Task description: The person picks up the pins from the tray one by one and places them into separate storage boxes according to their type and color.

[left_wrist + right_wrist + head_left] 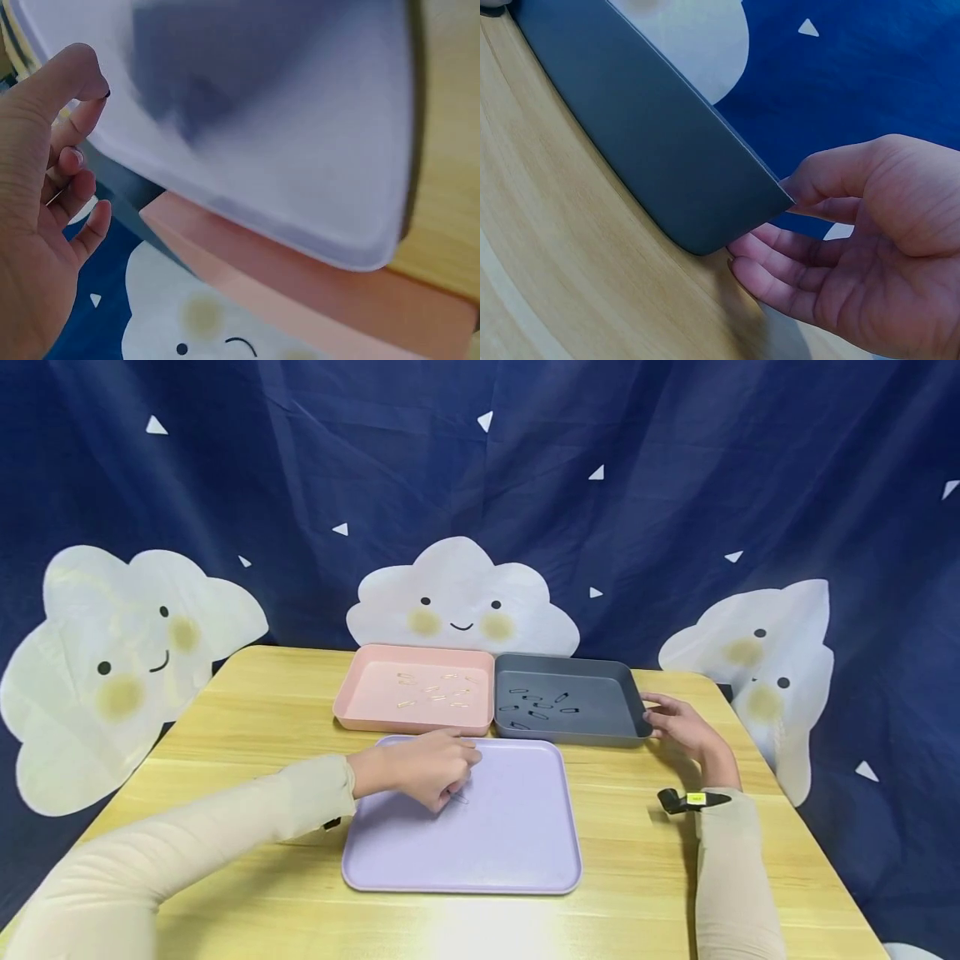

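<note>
Over the lavender tray [510,852], my left hand [431,768] pinches a small dark thing between thumb and forefinger. Only its dark tip [107,94] shows in the left wrist view; it looks like a black safety pin. A thin pin [460,798] lies on the tray surface just beside those fingertips. My right hand [681,727] holds the right end of the dark grey tray [577,668], thumb at the rim and fingers against the outer wall. Several black safety pins [542,706] are scattered inside that tray.
A pink tray [367,689] with several gold-coloured safety pins [437,698] stands left of the grey one, side against side. Both are behind the lavender tray on a wooden table [262,735]. A blue curtain [420,460] with cloud prints hangs behind the table.
</note>
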{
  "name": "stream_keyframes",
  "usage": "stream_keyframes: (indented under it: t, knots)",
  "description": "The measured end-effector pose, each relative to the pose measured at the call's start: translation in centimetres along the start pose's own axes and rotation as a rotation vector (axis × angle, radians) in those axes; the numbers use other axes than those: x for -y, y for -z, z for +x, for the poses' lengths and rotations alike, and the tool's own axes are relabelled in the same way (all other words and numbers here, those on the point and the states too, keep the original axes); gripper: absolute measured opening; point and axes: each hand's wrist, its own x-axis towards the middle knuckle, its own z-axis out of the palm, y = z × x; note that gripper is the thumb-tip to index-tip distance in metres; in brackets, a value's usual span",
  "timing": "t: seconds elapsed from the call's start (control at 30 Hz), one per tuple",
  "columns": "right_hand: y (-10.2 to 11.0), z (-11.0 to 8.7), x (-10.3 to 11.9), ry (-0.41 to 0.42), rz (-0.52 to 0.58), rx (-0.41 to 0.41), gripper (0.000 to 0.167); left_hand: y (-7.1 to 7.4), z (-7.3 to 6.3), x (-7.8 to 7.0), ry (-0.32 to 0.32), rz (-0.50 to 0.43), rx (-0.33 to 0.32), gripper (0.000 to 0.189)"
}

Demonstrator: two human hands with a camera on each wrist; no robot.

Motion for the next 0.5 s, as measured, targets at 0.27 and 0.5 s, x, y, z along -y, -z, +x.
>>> stream_keyframes:
  t: [0.27,0.5]
  knots:
    - [-0.1,0.0,0.1,0.000,0.011,-0.009,0.057,2.1,2.6,2.1,0.024,0.064,-0.045,0.010]
    - [0.0,0.1,0.0,0.001,0.037,-0.004,0.058,3.8,5.3,3.7,0.070,0.072,-0.073,0.009]
